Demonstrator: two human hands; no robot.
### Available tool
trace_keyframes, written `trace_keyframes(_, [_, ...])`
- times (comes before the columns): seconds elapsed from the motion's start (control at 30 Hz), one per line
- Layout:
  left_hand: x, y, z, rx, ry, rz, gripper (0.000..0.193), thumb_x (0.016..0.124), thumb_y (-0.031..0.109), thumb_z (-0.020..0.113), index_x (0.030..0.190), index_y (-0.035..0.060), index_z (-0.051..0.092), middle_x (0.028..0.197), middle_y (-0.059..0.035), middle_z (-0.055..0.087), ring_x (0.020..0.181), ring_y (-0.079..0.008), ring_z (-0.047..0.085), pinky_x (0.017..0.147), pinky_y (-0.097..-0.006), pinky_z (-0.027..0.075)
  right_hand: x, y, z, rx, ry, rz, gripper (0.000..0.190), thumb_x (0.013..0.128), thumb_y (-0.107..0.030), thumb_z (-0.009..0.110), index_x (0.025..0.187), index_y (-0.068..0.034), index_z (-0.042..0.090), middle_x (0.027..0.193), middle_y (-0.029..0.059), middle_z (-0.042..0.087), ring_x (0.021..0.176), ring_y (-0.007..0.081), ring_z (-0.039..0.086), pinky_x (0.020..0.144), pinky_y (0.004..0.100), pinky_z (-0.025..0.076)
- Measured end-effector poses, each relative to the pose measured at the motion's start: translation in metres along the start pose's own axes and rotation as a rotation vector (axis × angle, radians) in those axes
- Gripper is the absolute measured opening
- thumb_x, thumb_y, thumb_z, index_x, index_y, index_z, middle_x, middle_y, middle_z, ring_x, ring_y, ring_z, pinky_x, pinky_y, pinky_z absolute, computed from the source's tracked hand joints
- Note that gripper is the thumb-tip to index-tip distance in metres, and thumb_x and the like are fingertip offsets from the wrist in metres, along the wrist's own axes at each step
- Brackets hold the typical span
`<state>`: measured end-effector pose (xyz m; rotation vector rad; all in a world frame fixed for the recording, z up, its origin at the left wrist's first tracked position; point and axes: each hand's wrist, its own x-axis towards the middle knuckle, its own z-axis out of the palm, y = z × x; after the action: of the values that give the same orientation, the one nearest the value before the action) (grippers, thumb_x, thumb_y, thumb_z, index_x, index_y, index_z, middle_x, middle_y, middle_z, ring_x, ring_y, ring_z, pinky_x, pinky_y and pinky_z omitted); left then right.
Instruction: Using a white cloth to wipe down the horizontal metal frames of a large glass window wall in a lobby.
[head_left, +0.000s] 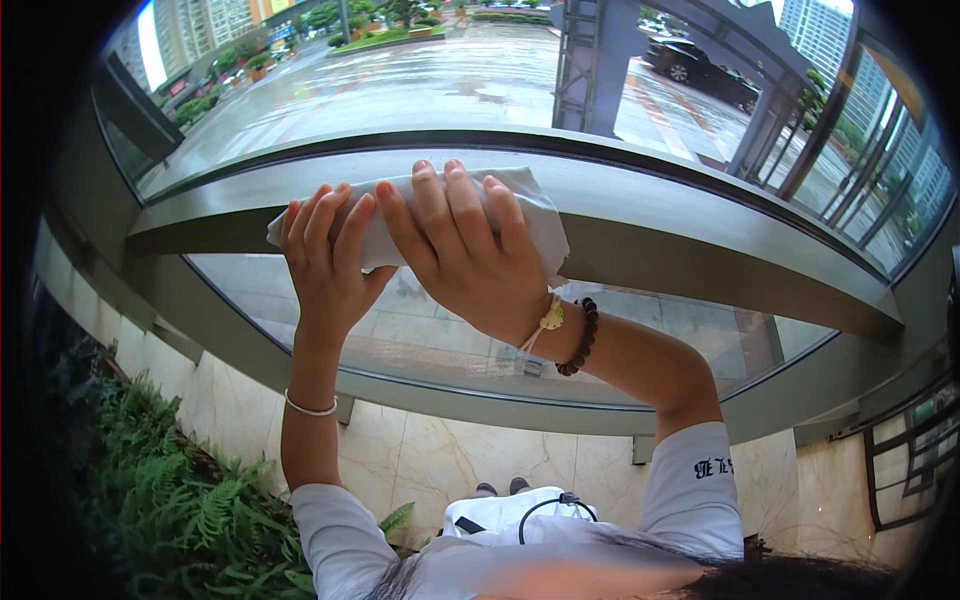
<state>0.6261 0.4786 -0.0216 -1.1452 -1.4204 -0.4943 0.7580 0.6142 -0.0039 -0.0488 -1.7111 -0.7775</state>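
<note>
Both my hands lie on a pale grey cloth (541, 217) draped over the metal crossbar (675, 255) of a window frame. My left hand (324, 255) is at the cloth's left part, fingers over the bar's top and thumb pointing right below its front edge. Beside it, my right hand (480, 255) presses flat on the cloth with spread fingers. A white bangle (311, 409) is on my left forearm; a dark bead bracelet (586, 337) and a light cord bracelet are on my right wrist. The cloth's underside is hidden.
Window glass (375, 97) rises behind the bar, with wet paving and a dark car (697, 71) outside. A lower pane (465, 337) sits under the bar. Green ferns (202, 510) grow at lower left, beside a marble-look tile floor (397, 442). A dark metal rack stands at far right.
</note>
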Motion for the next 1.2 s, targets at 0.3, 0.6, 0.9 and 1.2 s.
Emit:
trace_keyframes(0.3, [-0.008, -0.022, 0.001, 0.02, 0.0, 0.049, 0.073, 0.073, 0.046, 0.08, 0.133, 0.0229, 0.044, 0.133, -0.0066, 0.043, 0.127, -0.0256, 0.042, 0.112, -0.0468, 0.027, 0.007, -0.013, 0.003, 0.031, -0.023, 0.019, 0.046, 0.09, -0.026, 0.056, 0.135, -0.017, 0.052, 0.124, 0.0054, 0.058, 0.113, 0.0207, 0.056, 0.094, 0.0399, 0.042])
trace_keyframes(0.6, [-0.036, -0.101, -0.006, 0.056, 0.061, 0.075, 0.084, 0.065, 0.042, 0.086, 0.134, 0.0224, 0.042, 0.135, -0.0083, 0.04, 0.129, -0.0262, 0.039, 0.112, -0.0473, 0.027, 0.047, -0.08, 0.034, 0.018, 0.02, -0.008, 0.045, 0.091, -0.026, 0.054, 0.135, -0.015, 0.052, 0.125, 0.006, 0.058, 0.113, 0.0212, 0.056, 0.095, 0.0406, 0.042])
trace_keyframes(0.9, [-0.095, -0.268, -0.046, 0.049, -0.084, 0.017, 0.084, 0.063, 0.034, 0.086, 0.134, 0.016, 0.045, 0.134, -0.0097, 0.042, 0.129, -0.0293, 0.04, 0.111, -0.0497, 0.028, 0.133, -0.229, 0.098, 0.072, 0.029, -0.026, 0.047, 0.089, -0.025, 0.051, 0.133, -0.006, 0.05, 0.127, 0.0131, 0.056, 0.116, 0.0263, 0.054, 0.1, 0.0411, 0.039])
trace_keyframes(1.2, [-0.139, -0.393, -0.072, 0.103, -0.114, -0.076, 0.074, 0.068, 0.018, 0.083, 0.131, 0.0081, 0.044, 0.131, -0.0142, 0.046, 0.125, -0.0353, 0.044, 0.107, -0.052, 0.034, 0.205, -0.356, 0.157, 0.078, 0.044, -0.027, 0.05, 0.089, -0.028, 0.051, 0.133, -0.003, 0.048, 0.128, 0.0145, 0.054, 0.117, 0.028, 0.052, 0.102, 0.0418, 0.037])
